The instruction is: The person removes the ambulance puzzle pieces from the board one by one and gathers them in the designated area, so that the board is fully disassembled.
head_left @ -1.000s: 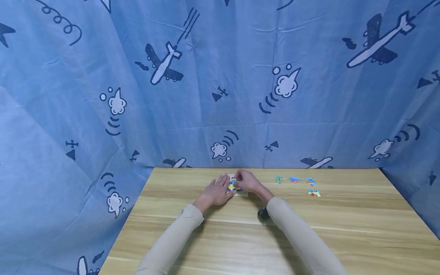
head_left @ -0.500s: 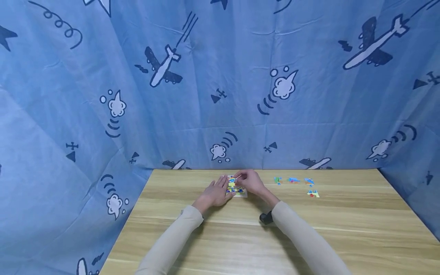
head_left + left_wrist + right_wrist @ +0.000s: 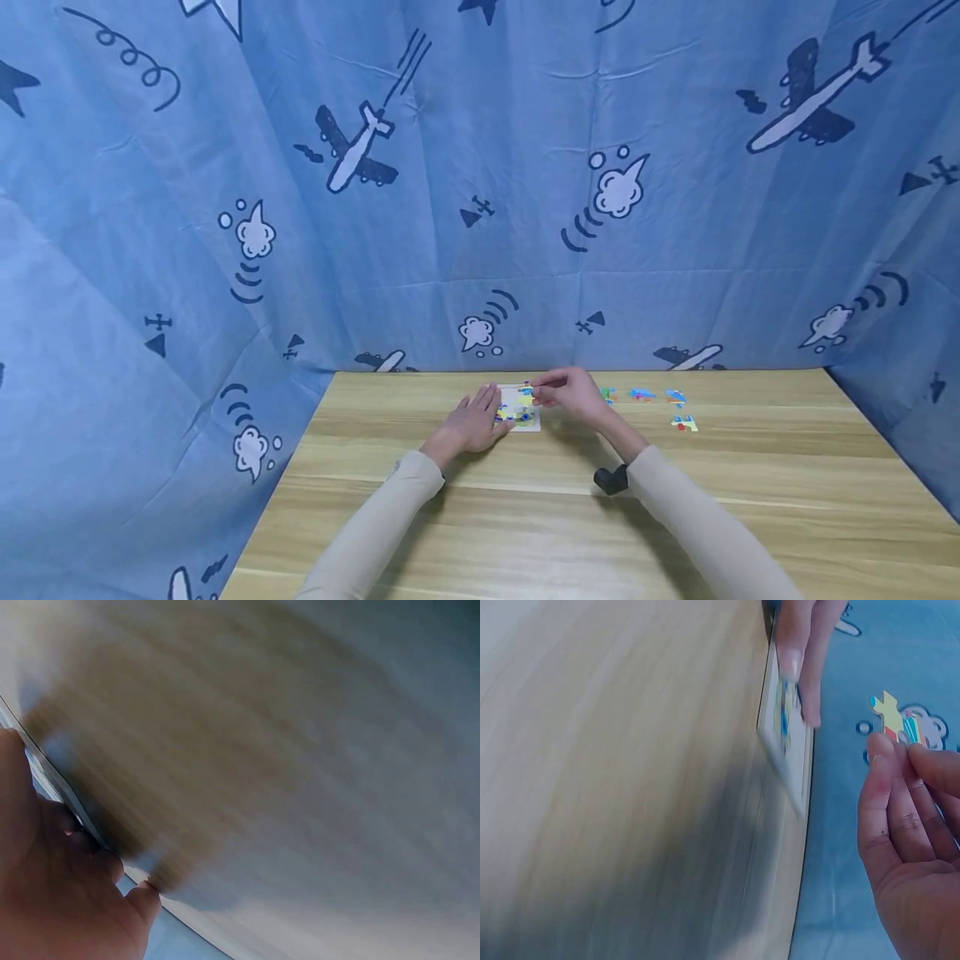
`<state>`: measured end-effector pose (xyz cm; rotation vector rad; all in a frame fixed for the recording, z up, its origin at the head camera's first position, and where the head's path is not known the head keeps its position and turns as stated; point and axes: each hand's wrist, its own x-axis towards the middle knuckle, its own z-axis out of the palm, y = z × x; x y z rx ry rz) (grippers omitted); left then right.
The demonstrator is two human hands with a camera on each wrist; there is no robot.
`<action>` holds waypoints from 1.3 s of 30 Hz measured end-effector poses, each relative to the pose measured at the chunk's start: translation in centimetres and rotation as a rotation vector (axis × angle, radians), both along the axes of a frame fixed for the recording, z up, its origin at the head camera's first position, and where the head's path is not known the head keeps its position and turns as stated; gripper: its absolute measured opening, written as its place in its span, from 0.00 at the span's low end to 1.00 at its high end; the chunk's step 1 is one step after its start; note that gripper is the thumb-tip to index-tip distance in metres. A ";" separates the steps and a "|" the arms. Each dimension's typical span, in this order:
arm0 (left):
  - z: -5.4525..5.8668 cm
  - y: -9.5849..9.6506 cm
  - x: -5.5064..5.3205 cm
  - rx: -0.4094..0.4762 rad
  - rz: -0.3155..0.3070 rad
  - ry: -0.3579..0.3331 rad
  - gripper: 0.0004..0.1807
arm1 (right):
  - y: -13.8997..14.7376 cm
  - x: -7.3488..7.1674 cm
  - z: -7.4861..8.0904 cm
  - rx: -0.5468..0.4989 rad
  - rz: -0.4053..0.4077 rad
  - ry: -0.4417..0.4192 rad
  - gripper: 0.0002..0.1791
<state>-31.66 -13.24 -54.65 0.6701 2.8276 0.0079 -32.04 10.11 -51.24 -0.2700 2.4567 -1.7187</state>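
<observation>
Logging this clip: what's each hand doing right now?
Left hand: open, resting on the flat white puzzle board.
Right hand: pinching a small yellow-and-blue jigsaw piece.

We can read no words, names, numbers or signs anywhere, from twelve o'clock all the way round to twelve again.

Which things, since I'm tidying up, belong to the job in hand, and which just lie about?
Job in hand:
partly filled white rectangular puzzle board
yellow-and-blue puzzle piece in the right hand
probably the four loose multicoloured puzzle pieces

Just surroundings:
pale wood-grain table
blue airplane-print fabric curtain
</observation>
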 end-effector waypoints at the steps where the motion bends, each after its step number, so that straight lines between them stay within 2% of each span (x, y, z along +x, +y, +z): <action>1: 0.0 0.0 0.0 0.003 0.000 0.000 0.43 | 0.5 0.1 0.1 0.000 -0.005 -0.004 0.11; 14: -0.1 -0.1 -0.2 -0.001 -0.026 0.017 0.44 | 6.7 1.4 0.9 0.040 -0.057 0.016 0.14; 22: 0.2 0.0 0.2 -0.017 -0.016 0.004 0.45 | 10.4 2.4 1.6 0.101 -0.061 -0.003 0.17; 28: 0.3 -0.1 0.2 -0.018 -0.012 0.015 0.44 | 13.0 2.7 1.2 0.187 -0.100 0.001 0.15; 39: 0.1 -0.1 0.2 -0.008 -0.012 0.009 0.45 | 16.5 3.9 -0.1 0.318 -0.118 -0.001 0.15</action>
